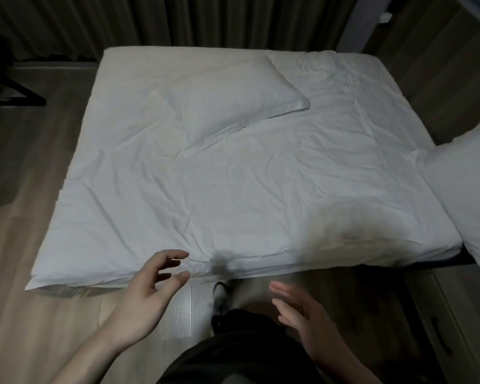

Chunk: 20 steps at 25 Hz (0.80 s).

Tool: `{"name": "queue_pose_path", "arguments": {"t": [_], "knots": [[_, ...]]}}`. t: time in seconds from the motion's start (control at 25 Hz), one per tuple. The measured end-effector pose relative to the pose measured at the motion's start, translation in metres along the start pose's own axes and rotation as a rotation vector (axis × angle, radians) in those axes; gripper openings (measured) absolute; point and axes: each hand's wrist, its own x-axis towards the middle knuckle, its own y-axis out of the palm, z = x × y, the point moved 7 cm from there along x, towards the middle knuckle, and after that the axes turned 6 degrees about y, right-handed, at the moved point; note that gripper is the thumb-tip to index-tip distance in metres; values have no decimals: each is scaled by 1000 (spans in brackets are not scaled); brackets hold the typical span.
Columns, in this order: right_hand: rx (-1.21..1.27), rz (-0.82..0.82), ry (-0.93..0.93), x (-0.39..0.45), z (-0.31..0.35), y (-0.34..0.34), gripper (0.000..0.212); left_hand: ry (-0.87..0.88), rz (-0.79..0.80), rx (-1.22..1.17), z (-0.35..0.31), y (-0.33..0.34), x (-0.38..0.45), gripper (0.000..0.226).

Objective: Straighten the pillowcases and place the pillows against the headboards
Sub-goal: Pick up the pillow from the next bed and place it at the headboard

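Ahead, a white pillow point(233, 98) lies askew on the bed point(261, 189) — likely soft, light, floppy; best gripped at two corners. Left hand point(147, 297) and right hand point(305, 314) hover open, empty.

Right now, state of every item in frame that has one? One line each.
left hand: open, fingers curled, empty, over the near bed edge
right hand: open, empty, blurred, short of the bed
pillow: lying flat and skewed on the duvet, case flap loose at its near end
second pillow: at the right edge, partly out of frame
duvet: spread over the bed, wrinkled
curtain: drawn shut
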Motion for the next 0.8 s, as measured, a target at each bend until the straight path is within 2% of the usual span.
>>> {"name": "queue_pose_path", "arguments": {"t": [0.16,0.24,0.32,0.48,0.64,0.8], "knots": [[-65,83,-40,61,48,70,35,-68,-60,14,36,-55,25,26],[-78,187,-73,89,86,120,27,-108,-114,20,53,-97,26,27],[-125,243,-110,104,124,164,27,-121,-168,36,69,-140,22,26],[-103,256,-111,126,167,229,26,-147,-233,-10,102,-214,30,28],[-29,148,-59,143,167,295,27,-112,-91,16,140,-288,82,34],[84,-90,46,123,148,396,24,3,162,127,163,-380,143,26]]}}
